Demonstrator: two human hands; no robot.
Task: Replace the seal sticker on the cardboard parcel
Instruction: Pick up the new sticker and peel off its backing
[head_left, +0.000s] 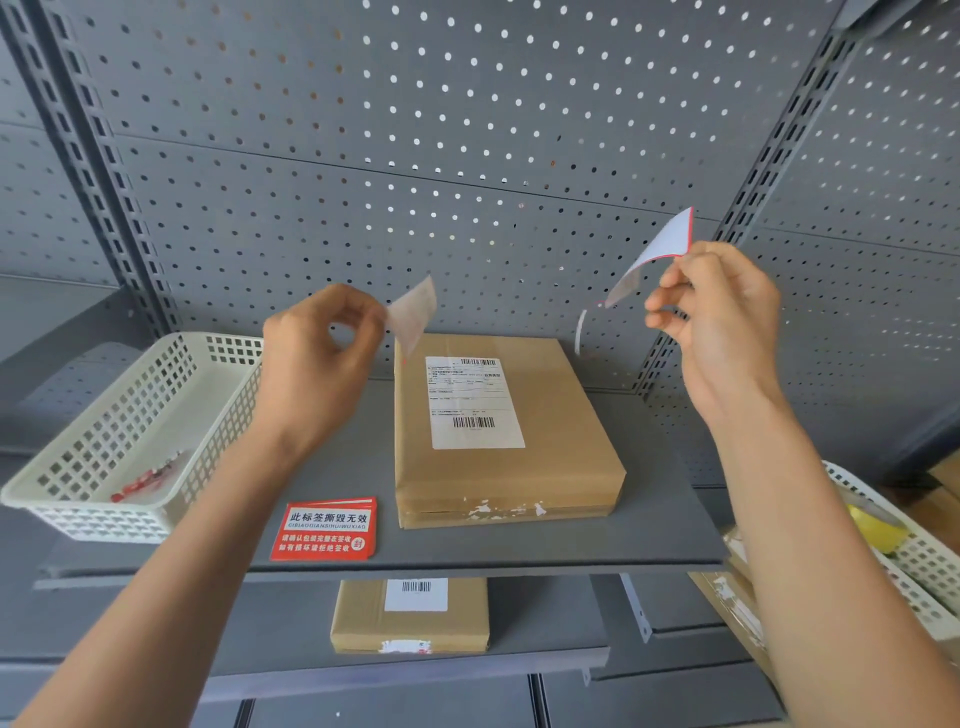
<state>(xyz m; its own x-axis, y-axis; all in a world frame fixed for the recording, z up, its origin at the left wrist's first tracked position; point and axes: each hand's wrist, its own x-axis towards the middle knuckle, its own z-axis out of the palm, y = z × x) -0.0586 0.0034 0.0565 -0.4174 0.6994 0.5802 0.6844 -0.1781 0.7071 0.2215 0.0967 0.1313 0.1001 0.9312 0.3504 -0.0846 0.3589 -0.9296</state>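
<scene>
Seal sticker (662, 244), white on its back with a red edge, is pinched in the grip of the right hand (719, 312), raised above the shelf (665, 525). The left hand (317, 353) has its grip clamped on a thin pale backing sheet (413, 312), well apart from the sticker. Below and between the hands the cardboard parcel (498, 431) lies flat on the shelf, with a stack of red stickers (324, 529) just beside its near left corner and a white basket (130, 426) further left.

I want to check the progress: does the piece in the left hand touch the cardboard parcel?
Apart. The head view shows the left hand holding the pale piece raised, above the cardboard parcel lying flat.
</scene>
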